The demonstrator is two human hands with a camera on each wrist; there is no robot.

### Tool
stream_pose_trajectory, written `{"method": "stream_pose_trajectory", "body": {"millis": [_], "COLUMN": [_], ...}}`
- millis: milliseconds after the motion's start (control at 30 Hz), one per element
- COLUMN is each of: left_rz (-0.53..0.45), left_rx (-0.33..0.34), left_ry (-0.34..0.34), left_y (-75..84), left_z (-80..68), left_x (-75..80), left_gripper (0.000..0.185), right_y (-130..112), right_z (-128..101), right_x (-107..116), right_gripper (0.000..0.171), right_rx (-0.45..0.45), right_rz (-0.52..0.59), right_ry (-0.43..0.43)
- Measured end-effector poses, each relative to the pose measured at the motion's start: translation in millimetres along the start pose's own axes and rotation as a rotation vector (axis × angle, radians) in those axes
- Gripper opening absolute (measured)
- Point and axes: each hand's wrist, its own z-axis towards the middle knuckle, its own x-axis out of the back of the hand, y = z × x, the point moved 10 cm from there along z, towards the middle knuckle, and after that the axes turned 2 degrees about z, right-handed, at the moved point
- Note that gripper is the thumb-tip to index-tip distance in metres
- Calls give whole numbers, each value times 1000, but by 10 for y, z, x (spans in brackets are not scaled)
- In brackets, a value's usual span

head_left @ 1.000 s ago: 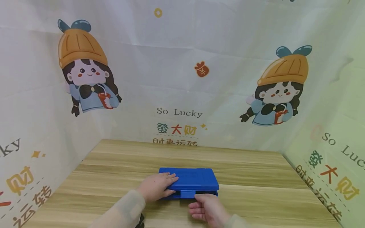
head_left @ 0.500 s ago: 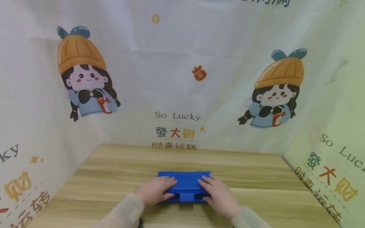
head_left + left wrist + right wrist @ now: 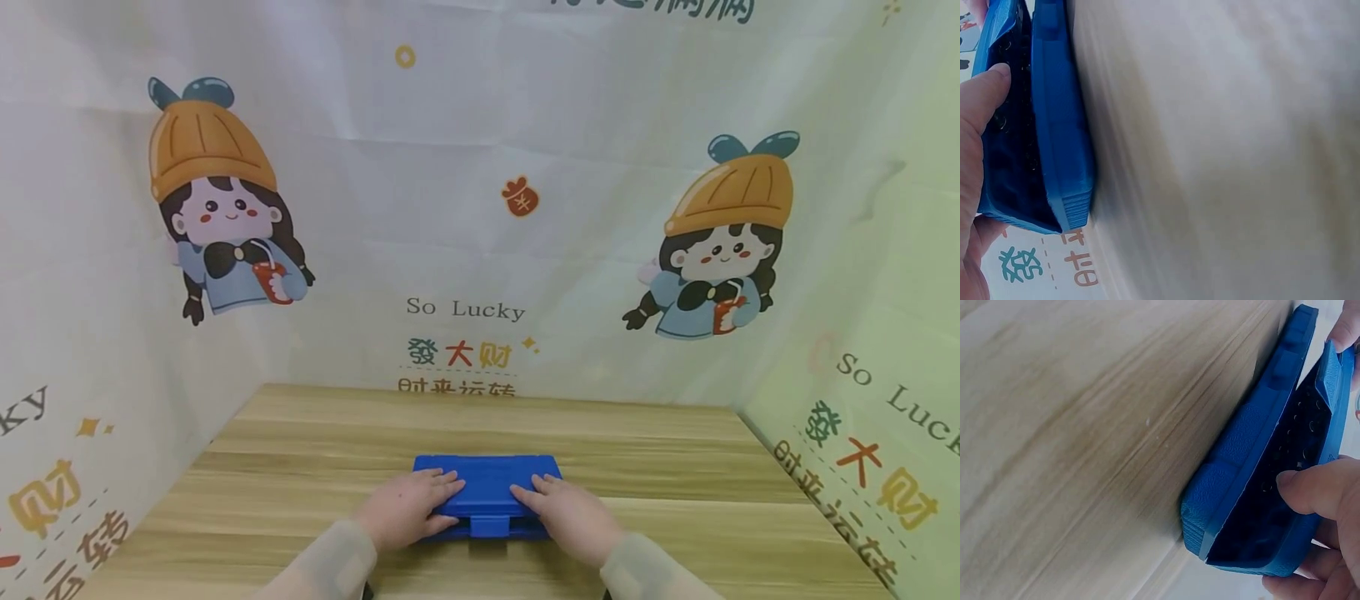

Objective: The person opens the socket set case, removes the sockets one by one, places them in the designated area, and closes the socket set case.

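Observation:
A blue plastic case (image 3: 491,483) lies on the table, its lid a little raised so that a gap runs along the front. My left hand (image 3: 405,508) holds the lid at the left, fingers on top and thumb at the gap. On the other side my right hand (image 3: 579,518) grips the lid the same way. A blue latch flap (image 3: 490,526) hangs from the middle of the front edge. In the right wrist view the dark inside (image 3: 1272,506) shows small round glints, and a thumb (image 3: 1310,490) reaches in under the lid.
The wood-grain table (image 3: 675,467) spreads around the case. Behind and at both sides hangs a pale printed cloth (image 3: 480,233) with cartoon figures and lettering, meeting the table's far edge.
My right hand has gone from below the front latch up onto the lid's right side, then slid slightly inward. My left hand has kept its place on the lid. The head view has tilted slightly.

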Motion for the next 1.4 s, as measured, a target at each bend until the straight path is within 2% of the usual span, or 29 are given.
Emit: {"method": "stream_pose_trajectory", "body": {"millis": [300,500,633,767,967,1033,1200,1267,1333,1400], "left_rz": [-27,-130,-175,-197,-175,-149,-66,-34,-15,-27], "left_rx": [26,48,62,50,-9,-33,-107,-135,-160,-154], "left_ry": [16,-8,-30,-19,64,128,341,387,376,285], "left_y": [7,1,-5,20,107,141,243,282,314,312], "left_z": [-29,-115,-229,-367,-534,-590,-735,-769,-771,-741], "left_x": [-51,-31,-37,-25,99,183,425,469,452,360], "left_gripper": [52,55,64,72,72,70,58,52,47,48], "right_y": [-55,-77,-70,-57,-25,-19,38,78,119,157], "right_z": [-64,-80,-61,-44,-8,19,91,111,131,154], "right_x": [-18,-2,28,91,145,179,278,306,327,353], "right_gripper": [43,44,45,47,48,47,45,44,45,45], "right_rx": [41,71,85,92,95,105,104,96,93,95], "right_rz": [-120,-100,-80,-51,43,76,163,201,235,252], "right_ry": [23,34,55,63,22,15,-23,-50,-74,-82]}}
